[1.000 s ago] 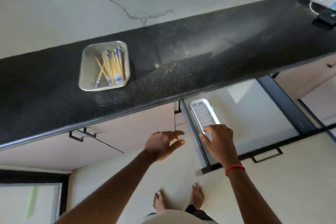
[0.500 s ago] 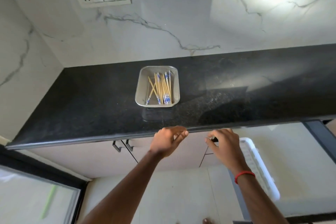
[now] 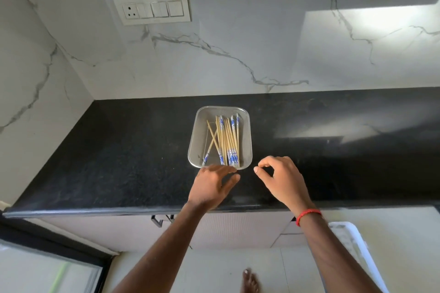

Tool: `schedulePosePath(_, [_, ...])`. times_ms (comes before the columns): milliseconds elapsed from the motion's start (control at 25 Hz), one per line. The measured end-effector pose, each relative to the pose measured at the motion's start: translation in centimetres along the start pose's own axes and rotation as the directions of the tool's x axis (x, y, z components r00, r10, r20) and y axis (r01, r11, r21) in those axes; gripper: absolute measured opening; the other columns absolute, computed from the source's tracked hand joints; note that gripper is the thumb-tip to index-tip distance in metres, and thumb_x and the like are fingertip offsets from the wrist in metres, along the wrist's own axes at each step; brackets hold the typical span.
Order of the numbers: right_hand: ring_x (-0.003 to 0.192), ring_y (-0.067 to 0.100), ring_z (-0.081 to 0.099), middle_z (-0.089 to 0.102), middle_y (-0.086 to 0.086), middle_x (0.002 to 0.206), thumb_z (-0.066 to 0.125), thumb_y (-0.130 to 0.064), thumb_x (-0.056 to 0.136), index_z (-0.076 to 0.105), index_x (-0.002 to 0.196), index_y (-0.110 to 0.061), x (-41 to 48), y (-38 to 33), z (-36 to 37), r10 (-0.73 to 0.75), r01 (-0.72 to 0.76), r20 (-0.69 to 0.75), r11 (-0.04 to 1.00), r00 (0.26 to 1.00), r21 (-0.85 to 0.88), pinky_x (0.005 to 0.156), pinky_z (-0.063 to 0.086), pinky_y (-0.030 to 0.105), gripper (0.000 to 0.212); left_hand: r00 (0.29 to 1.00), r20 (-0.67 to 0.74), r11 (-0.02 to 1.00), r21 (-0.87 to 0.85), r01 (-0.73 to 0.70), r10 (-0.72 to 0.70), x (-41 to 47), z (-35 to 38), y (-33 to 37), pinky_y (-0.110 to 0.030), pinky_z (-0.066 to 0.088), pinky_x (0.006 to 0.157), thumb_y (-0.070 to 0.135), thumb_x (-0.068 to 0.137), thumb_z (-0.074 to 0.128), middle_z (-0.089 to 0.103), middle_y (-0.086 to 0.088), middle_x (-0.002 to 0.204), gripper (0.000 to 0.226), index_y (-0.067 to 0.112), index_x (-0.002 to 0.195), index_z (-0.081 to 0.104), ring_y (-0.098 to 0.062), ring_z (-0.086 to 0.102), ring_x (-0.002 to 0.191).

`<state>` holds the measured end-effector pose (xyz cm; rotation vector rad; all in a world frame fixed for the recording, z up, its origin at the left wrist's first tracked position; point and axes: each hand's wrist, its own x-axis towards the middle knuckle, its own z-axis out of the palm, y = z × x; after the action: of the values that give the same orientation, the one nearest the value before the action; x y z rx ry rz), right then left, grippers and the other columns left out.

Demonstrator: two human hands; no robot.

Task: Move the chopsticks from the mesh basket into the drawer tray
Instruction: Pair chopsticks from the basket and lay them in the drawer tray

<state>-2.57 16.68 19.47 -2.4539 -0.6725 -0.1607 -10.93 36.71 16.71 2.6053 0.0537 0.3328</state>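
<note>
A rectangular metal mesh basket [image 3: 199, 126] stands on the black countertop [image 3: 119, 150]. Several bamboo chopsticks with blue-and-white ends [image 3: 226, 143] lie inside it, mostly lengthwise. My left hand [image 3: 212, 185] hovers at the basket's near edge, fingers spread, holding nothing. My right hand [image 3: 281, 178] is just right of the basket's near corner, fingers curled and apart, also empty. A white plastic drawer tray [image 3: 357, 245] shows at the lower right, partly hidden by my right forearm.
A marble wall with a switch plate [image 3: 152, 8] rises behind the counter. Cabinet fronts with a dark handle [image 3: 158, 220] sit under the counter edge. My bare foot [image 3: 250, 280] is on the floor below.
Both hands rose from the drawer up over the counter edge to the basket's near side. The view tilted up, so the basket is now central and the tray low right.
</note>
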Motion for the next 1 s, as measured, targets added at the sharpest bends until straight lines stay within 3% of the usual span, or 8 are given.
schedulePosePath(120, [0.093,0.008,0.057,0.069,-0.007,0.096,0.061,-0.044,0.090,0.067,0.099,-0.025,4.3,-0.7,1.7,0.001,-0.003,0.059,1.000,0.998,0.019,0.062,0.052,0.026,0.022,0.997,0.070,0.981,0.190,0.027,-0.041,2.8,-0.1,-2.3,-0.046,0.031,0.118,0.055,0.094,0.050,0.052,0.004,0.149,0.052,0.028,0.138,0.055,-0.016,0.042,0.141])
schedulePosePath(240, [0.091,0.011,0.063,0.067,-0.001,0.104,0.060,-0.042,0.091,0.068,0.106,-0.025,8.0,-1.1,3.6,-0.021,0.015,0.129,0.999,0.991,0.045,0.070,0.057,0.028,0.024,0.981,0.177,0.955,0.295,0.022,-0.077,5.0,0.1,-4.2,-0.040,0.025,0.118,0.057,0.093,0.049,0.053,0.004,0.148,0.057,0.026,0.140,0.052,-0.015,0.041,0.140])
schedulePosePath(400, [0.089,0.013,0.068,0.070,0.002,0.109,0.059,-0.040,0.092,0.069,0.110,-0.021,10.9,-0.8,5.8,-0.079,0.077,0.212,0.997,0.974,0.016,0.074,0.059,0.028,0.028,0.971,0.230,0.953,0.302,-0.006,-0.067,6.0,0.7,-5.4,-0.037,0.029,0.110,0.054,0.092,0.052,0.064,0.006,0.134,0.050,0.025,0.131,0.060,-0.014,0.053,0.127])
schedulePosePath(560, [0.075,0.005,0.061,0.073,0.001,0.105,0.063,-0.037,0.091,0.070,0.110,-0.017,11.6,-0.4,7.0,-0.079,0.090,0.230,0.995,0.970,-0.036,0.075,0.052,0.019,0.029,0.961,0.271,0.968,0.249,-0.017,-0.053,6.5,1.0,-6.4,-0.035,0.040,0.104,0.053,0.091,0.056,0.068,0.007,0.125,0.044,0.025,0.124,0.065,-0.013,0.059,0.115])
schedulePosePath(680, [0.090,0.012,0.066,0.074,0.001,0.105,0.070,-0.033,0.086,0.070,0.110,-0.017,11.4,-0.2,7.5,-0.079,0.111,0.267,0.988,0.960,-0.109,0.082,0.053,0.024,0.029,0.942,0.334,0.985,0.173,-0.026,-0.034,7.0,0.8,-7.0,-0.035,0.054,0.093,0.052,0.090,0.060,0.071,0.004,0.119,0.041,0.023,0.118,0.068,-0.012,0.065,0.102])
schedulePosePath(800, [0.097,0.016,0.065,0.074,-0.001,0.105,0.076,-0.032,0.079,0.070,0.104,-0.019,10.8,-0.1,7.4,-0.094,0.163,0.323,0.968,0.942,-0.193,0.088,0.055,0.032,0.029,0.912,0.409,0.995,0.103,-0.002,-0.041,7.4,0.4,-7.0,-0.030,0.059,0.082,0.051,0.088,0.066,0.071,0.005,0.118,0.040,0.023,0.116,0.069,-0.010,0.068,0.094])
schedulePosePath(1000, [0.101,0.017,0.059,0.071,-0.002,0.110,0.074,-0.031,0.081,0.067,0.109,-0.022,8.1,0.2,6.4,-0.049,0.144,0.339,0.955,0.940,-0.261,0.087,0.047,0.028,0.031,0.858,0.511,0.999,0.010,-0.051,0.039,6.3,0.4,-6.0,-0.034,0.060,0.079,0.053,0.086,0.068,0.073,0.005,0.113,0.038,0.023,0.109,0.072,-0.009,0.068,0.090])
